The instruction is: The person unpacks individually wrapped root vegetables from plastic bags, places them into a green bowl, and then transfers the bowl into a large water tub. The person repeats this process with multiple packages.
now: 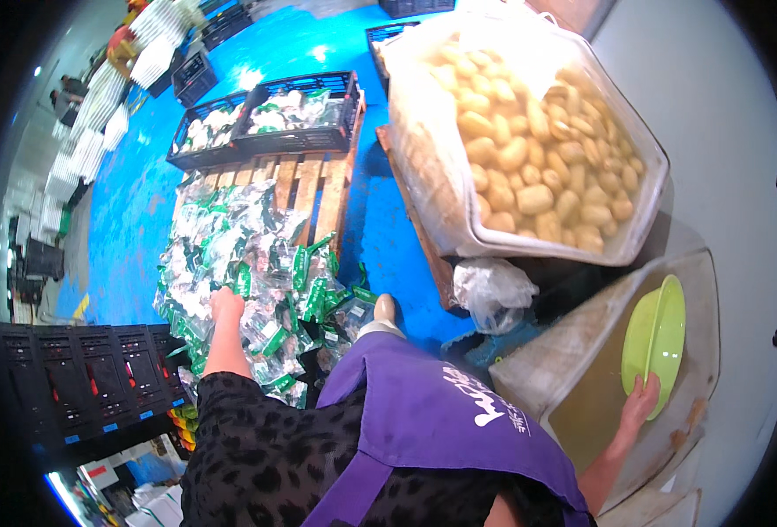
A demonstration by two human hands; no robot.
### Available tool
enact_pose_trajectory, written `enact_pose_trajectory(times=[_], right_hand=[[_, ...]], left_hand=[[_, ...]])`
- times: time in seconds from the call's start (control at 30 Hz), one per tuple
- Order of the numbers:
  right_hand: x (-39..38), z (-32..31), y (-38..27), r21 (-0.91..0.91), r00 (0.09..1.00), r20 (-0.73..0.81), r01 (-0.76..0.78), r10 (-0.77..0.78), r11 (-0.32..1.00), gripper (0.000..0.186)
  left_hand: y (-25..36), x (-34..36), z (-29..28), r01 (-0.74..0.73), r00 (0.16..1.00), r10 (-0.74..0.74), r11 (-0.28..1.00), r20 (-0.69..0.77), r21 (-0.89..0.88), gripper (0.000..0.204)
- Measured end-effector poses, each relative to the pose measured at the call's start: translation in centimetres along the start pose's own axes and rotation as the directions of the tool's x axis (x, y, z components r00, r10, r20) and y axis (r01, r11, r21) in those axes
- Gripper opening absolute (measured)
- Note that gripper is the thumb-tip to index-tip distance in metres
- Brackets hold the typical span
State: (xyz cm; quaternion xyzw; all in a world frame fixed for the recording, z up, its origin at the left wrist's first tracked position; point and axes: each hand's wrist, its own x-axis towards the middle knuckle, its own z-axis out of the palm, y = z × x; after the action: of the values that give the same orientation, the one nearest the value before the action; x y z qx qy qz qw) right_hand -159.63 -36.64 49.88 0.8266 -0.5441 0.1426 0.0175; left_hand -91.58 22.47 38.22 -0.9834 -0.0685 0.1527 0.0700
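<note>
My left hand [226, 305] is closed and rests on a heap of clear plastic bags [270, 263] with green printed parts, lying on a wooden pallet and spilling toward my feet. Its fingertips are hidden among them, so what they hold does not show. On the far right, my right hand [641, 400] grips the lower rim of a lime-green plastic basin [665, 338]. That basin is tilted on its side, over a large pale tub [601, 386] whose inside looks brownish.
A big white-lined bin [446, 220] full of yellow potatoes [538, 167] stands ahead on the right. A knotted plastic bag [494, 294] hangs below it. Black crates [305, 132] sit on the pallet [318, 189]; stacked black crates [99, 382] stand left. People [121, 48] are far left.
</note>
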Motion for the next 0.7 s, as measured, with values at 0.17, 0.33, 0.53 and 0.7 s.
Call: enact_pose_trajectory(times=[0.17, 0.33, 0.53, 0.7], right_hand=[[10.4, -0.9, -16.0, 0.079, 0.948, -0.029, 0.32, -0.318, 0.944, 0.023], [19.7, 2.9, -26.6, -0.004, 0.816, -0.041, 0.577, -0.577, 0.817, 0.025], [27.7, 5.6, -42.1, 0.062, 0.668, -0.065, 0.744, -0.741, 0.666, 0.027], [32.2, 9.2, -53.9, 0.093, 0.499, -0.137, 0.867, -0.856, 0.49, 0.028]], left_hand=[[-4.0, 4.2, 0.6, 0.121, 0.991, -0.116, 0.99, 0.061, -0.077, 0.028], [-7.0, 7.6, -0.1, 0.205, 0.978, -0.198, 0.972, 0.062, -0.118, 0.03], [-16.3, 9.1, 2.0, 0.321, 0.946, -0.324, 0.91, 0.033, -0.264, 0.031], [-20.5, 5.3, 1.9, 0.407, 0.91, -0.413, 0.901, -0.014, -0.151, 0.027]])
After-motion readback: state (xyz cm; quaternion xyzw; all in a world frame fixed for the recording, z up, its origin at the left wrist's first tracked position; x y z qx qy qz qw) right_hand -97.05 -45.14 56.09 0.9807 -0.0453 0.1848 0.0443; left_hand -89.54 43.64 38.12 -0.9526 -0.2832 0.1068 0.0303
